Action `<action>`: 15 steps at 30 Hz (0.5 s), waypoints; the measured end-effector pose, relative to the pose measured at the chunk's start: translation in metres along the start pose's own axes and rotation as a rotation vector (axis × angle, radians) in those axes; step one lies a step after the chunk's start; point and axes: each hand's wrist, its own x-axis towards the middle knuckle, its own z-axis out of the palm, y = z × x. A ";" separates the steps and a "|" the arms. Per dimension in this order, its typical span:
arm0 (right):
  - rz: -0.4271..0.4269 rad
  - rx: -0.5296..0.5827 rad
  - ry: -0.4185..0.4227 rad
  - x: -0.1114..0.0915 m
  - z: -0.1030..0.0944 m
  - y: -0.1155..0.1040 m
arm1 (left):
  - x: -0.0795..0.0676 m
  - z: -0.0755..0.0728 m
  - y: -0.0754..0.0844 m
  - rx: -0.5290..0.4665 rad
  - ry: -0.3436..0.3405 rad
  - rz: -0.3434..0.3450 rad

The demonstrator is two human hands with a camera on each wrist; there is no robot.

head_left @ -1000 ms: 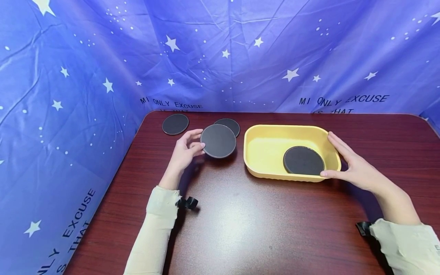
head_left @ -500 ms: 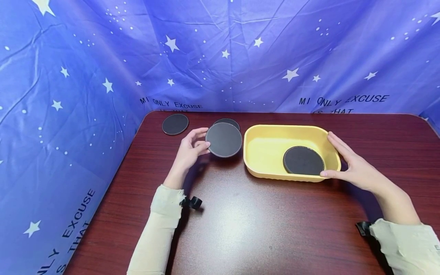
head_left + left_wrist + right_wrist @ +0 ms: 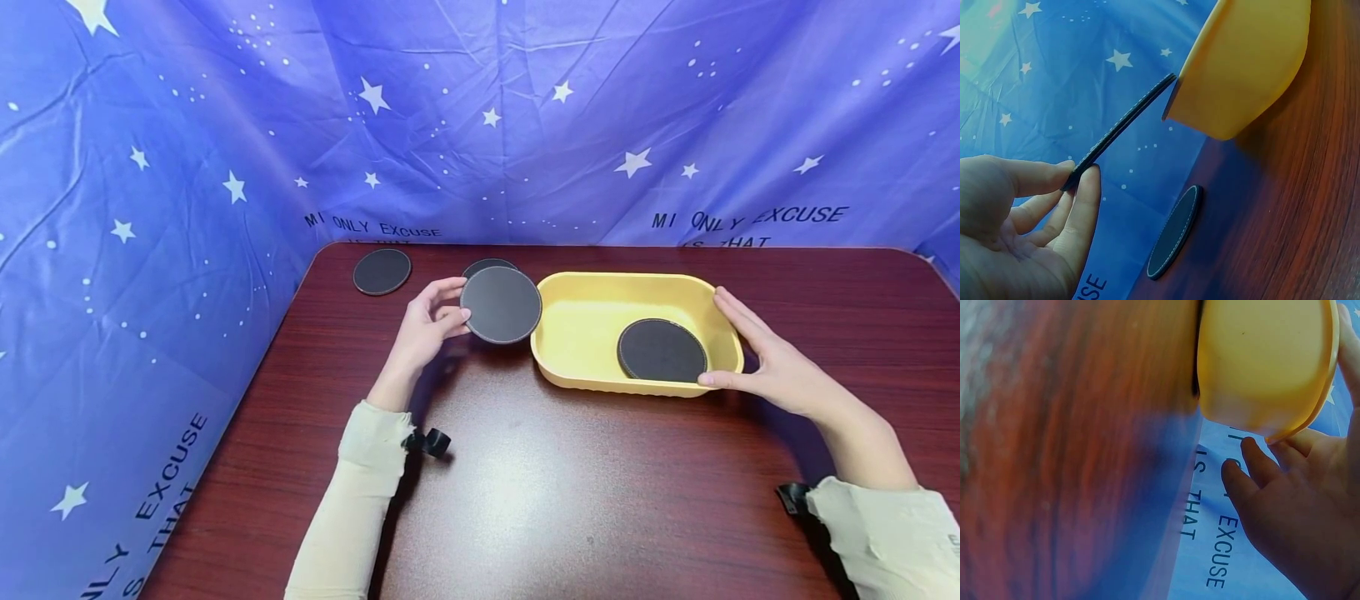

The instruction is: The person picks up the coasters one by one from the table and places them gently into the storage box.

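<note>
Between thumb and fingertips, my left hand pinches a round black coaster with a stitched rim, raised above the table. Its right edge overlaps the left rim of a yellow plastic bin in the head view; whether they touch I cannot tell. The left wrist view shows the held coaster edge-on and tilted. My right hand holds the bin's right end, thumb at the front rim and fingers at the back corner. Inside the bin, toward the front right, lies another black coaster.
A black coaster lies on the dark red wooden table, partly hidden behind the held one. Another coaster rests near the far left corner. A blue star-printed cloth hangs along the back and left.
My left hand has carried the held coaster to the right, up to the bin's left rim, covering more of the coaster behind. The right hand and the bin have stayed put.
</note>
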 end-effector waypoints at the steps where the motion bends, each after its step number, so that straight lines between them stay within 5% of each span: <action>1: 0.002 0.000 0.000 0.000 0.000 0.000 | 0.000 0.001 0.000 -0.002 -0.001 0.000; 15: -0.002 0.001 0.001 0.000 0.000 0.000 | 0.003 0.017 0.001 0.000 -0.040 0.010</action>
